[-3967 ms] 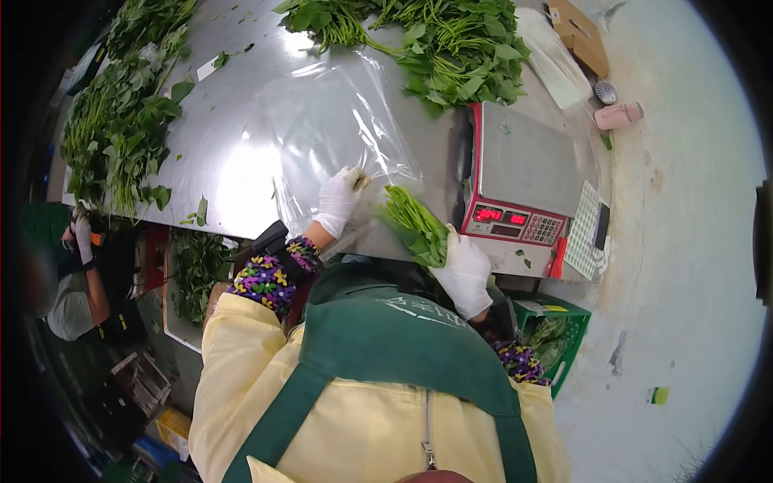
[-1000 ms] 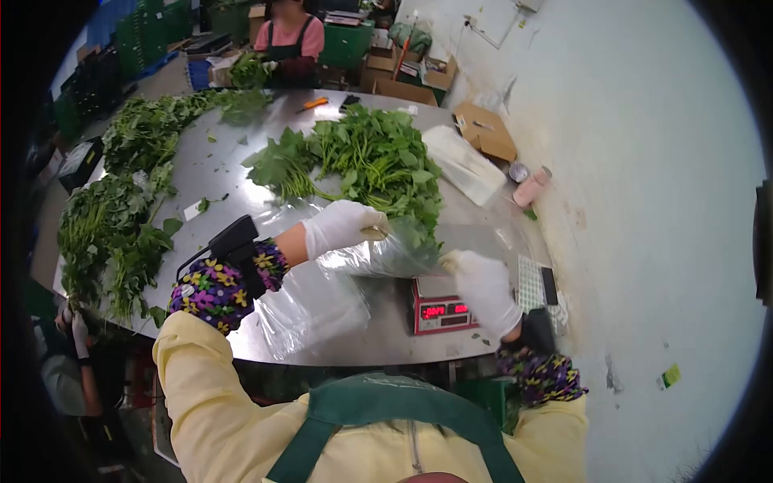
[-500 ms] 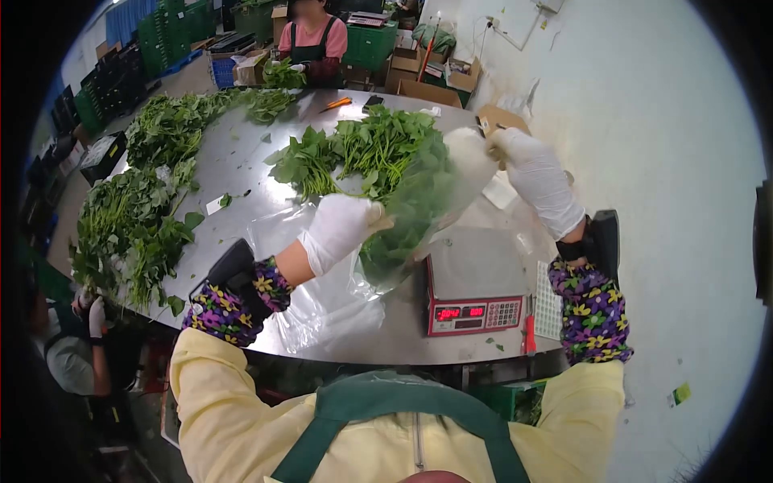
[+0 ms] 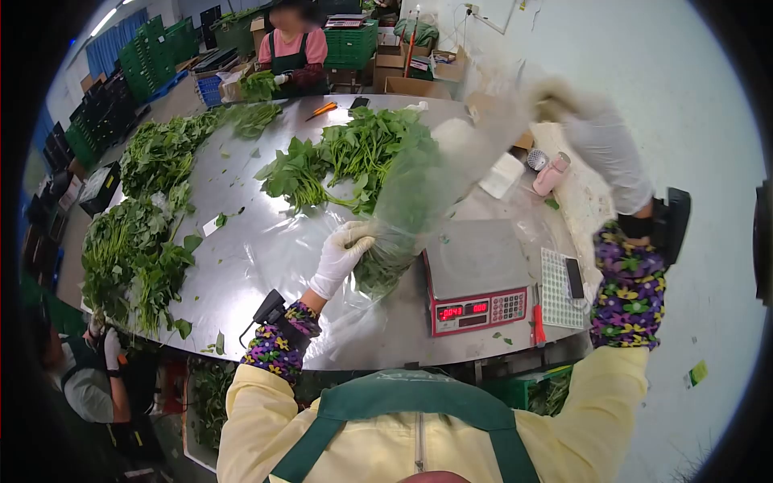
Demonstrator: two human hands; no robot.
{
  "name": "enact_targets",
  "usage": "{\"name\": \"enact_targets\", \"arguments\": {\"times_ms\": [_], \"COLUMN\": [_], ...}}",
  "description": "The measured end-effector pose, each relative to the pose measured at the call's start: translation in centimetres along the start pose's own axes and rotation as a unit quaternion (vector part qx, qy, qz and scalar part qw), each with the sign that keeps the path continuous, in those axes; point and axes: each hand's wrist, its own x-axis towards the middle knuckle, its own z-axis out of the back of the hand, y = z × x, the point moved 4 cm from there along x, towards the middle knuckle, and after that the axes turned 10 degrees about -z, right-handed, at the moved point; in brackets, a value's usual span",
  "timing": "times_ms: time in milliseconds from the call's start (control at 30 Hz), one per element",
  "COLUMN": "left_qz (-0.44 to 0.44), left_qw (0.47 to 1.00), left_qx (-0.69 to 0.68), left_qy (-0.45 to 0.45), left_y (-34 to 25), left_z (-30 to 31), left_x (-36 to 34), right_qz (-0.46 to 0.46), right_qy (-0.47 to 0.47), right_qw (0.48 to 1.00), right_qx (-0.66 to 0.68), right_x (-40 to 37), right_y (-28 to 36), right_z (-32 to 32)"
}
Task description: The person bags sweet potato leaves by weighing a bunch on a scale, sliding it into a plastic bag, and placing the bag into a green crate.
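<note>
A clear plastic bag (image 4: 415, 189) with leafy greens (image 4: 374, 274) inside slants across the middle of the steel table. My left hand (image 4: 345, 256), in a white glove, is closed on the lower left side of this bag. Up at the right, my gloved right hand (image 4: 592, 133) is blurred by motion, its fingers curled at the bag's stretched upper end. Loose bunches of leafy greens (image 4: 362, 145) lie just behind the bag. Close to its lower right stands a digital scale (image 4: 477, 270) with red lit figures; its pan carries nothing.
A long heap of greens (image 4: 133, 217) lines the table's left side. Right of the scale are a phone (image 4: 574, 278), a red-handled tool (image 4: 539, 324) and a pink bottle (image 4: 551, 174). Orange scissors (image 4: 322, 109) lie at the back. One co-worker (image 4: 294, 56) stands opposite, another (image 4: 84, 370) lower left.
My right hand has swung outward to the right, drawing the bag's upper end with it. My left hand has shifted slightly down and still grips the bag. The view has moved a little.
</note>
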Motion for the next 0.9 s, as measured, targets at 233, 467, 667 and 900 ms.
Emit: {"name": "enact_targets", "arguments": {"times_ms": [233, 467, 667, 900], "left_qz": [0.001, -0.049, -0.042, -0.039], "left_qw": [0.97, 0.927, 0.908, 0.921], "left_qx": [-0.034, 0.028, 0.082, 0.068], "left_qy": [-0.24, -0.372, -0.41, -0.382], "left_y": [-2.4, -7.5, -10.4, -14.6], "left_z": [0.7, 7.6, 10.5, 8.7], "left_x": [2.3, 2.7, 1.4, 1.2], "right_qz": [-0.142, -0.247, -0.263, -0.206], "right_qy": [-0.176, -0.179, 0.108, 0.068], "right_qw": [0.969, 0.942, 0.954, 0.976], "right_qx": [0.103, 0.141, 0.096, 0.029], "right_x": [-5.5, -17.1, -30.9, -24.8], "right_y": [-13.1, -24.5, -31.9, -22.7], "right_z": [9.8, -0.9, -16.7, -16.0]}}
